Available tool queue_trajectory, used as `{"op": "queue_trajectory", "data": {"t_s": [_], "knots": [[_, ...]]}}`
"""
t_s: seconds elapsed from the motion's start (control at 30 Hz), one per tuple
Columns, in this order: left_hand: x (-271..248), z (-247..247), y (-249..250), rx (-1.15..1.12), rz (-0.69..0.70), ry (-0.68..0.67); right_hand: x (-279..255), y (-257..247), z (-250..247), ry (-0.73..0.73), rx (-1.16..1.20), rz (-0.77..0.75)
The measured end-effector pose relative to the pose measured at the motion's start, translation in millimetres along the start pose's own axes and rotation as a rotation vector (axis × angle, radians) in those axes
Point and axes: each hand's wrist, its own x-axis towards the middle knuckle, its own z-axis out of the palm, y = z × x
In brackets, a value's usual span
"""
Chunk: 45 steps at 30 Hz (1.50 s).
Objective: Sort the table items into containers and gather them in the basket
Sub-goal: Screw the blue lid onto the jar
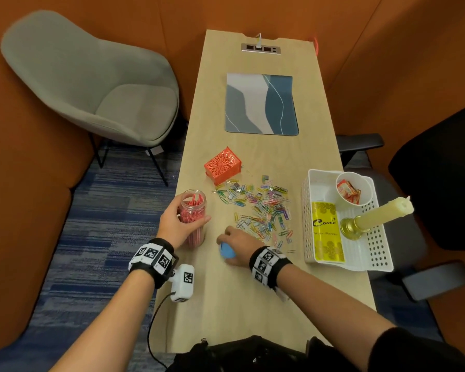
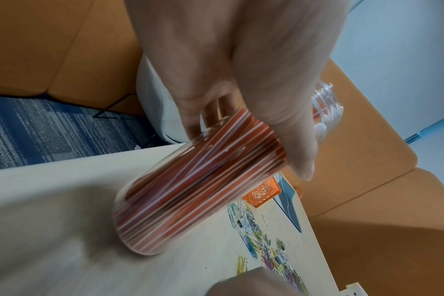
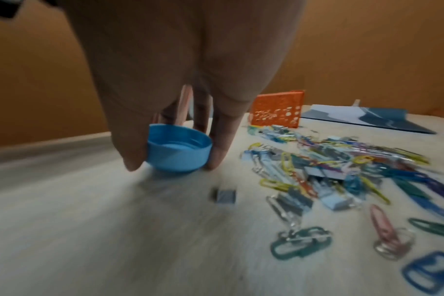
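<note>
Head view: my left hand (image 1: 176, 224) grips the upright open jar (image 1: 193, 217), my right hand (image 1: 238, 247) pinches its blue lid (image 1: 227, 251) just right of it on the bench (image 1: 252, 304).

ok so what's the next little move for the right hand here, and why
Probably lift the blue lid and carry it over to the open mouth of the clear jar. The right hand already pinches the lid, mouth up, at the table, and the left hand grips the jar, which is full of red sticks and uncapped. The lid needs turning over first.
</note>
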Motion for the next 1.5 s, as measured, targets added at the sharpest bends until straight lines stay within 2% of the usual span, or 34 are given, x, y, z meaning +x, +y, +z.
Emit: {"op": "queue_trajectory", "data": {"t_s": [0.13,0.23,0.3,0.4,0.5,0.6,0.63,0.8,0.9,1.0,1.1,1.2,1.27,1.33,1.37,1.4,1.43,1.5], "knots": [[3.4,9.4,-9.6,0.075,-0.033,-0.041,-9.9,23.1,-49.1,0.265,0.424,0.245],[0.7,20.4,-12.7,0.103,-0.034,-0.076,-14.4,25.0,-90.6,0.517,0.688,0.325],[2.1,26.2,-11.2,0.137,-0.022,-0.105,-17.7,16.7,-115.8,0.631,0.912,0.302],[3.8,33.5,-5.7,0.200,-0.006,-0.172,-24.7,1.7,-136.9,0.701,1.128,0.143],[2.7,40.9,6.7,0.254,0.042,-0.235,-30.8,-7.2,-136.3,0.650,1.003,0.021],[4.2,45.2,21.2,0.290,0.092,-0.259,-38.0,-2.9,-127.6,0.563,0.573,-0.029],[4.7,45.3,26.7,0.308,0.106,-0.266,-41.4,1.4,-127.4,0.524,0.502,-0.049],[7.2,44.1,47.4,0.392,0.118,-0.363,-57.8,14.0,-148.1,0.324,0.373,-0.153],[8.9,49.1,56.9,0.347,0.091,-0.432,-69.3,12.5,-161.7,0.305,0.333,-0.177],[7.6,54.7,69.9,0.369,0.126,-0.432,-81.7,14.0,-170.4,0.330,0.296,-0.073],[5.0,64.2,82.1,0.432,0.202,-0.409,-86.3,5.8,-161.7,0.375,0.419,0.237],[2.6,74.2,91.0,0.472,0.230,-0.449,-96.9,0.1,-159.0,0.300,0.230,0.459],[0.6,76.9,93.0,0.481,0.226,-0.446,-107.9,5.6,-166.7,0.340,0.231,0.452],[-0.7,77.9,91.7,0.466,0.219,-0.423,-117.3,13.2,-171.9,0.479,0.392,0.310],[-1.3,77.8,91.3,0.454,0.216,-0.412,-122.3,15.8,-172.0,0.495,0.479,0.239],[-1.6,77.9,91.5,0.442,0.215,-0.408,-127.8,17.0,-170.4,0.451,0.547,0.221],[-1.5,78.2,91.5,0.437,0.218,-0.409,-131.7,18.8,-166.2,0.357,0.588,0.276],[-0.4,79.4,92.5,0.432,0.227,-0.399,-140.3,23.7,-164.1,0.165,0.531,0.474]]}}
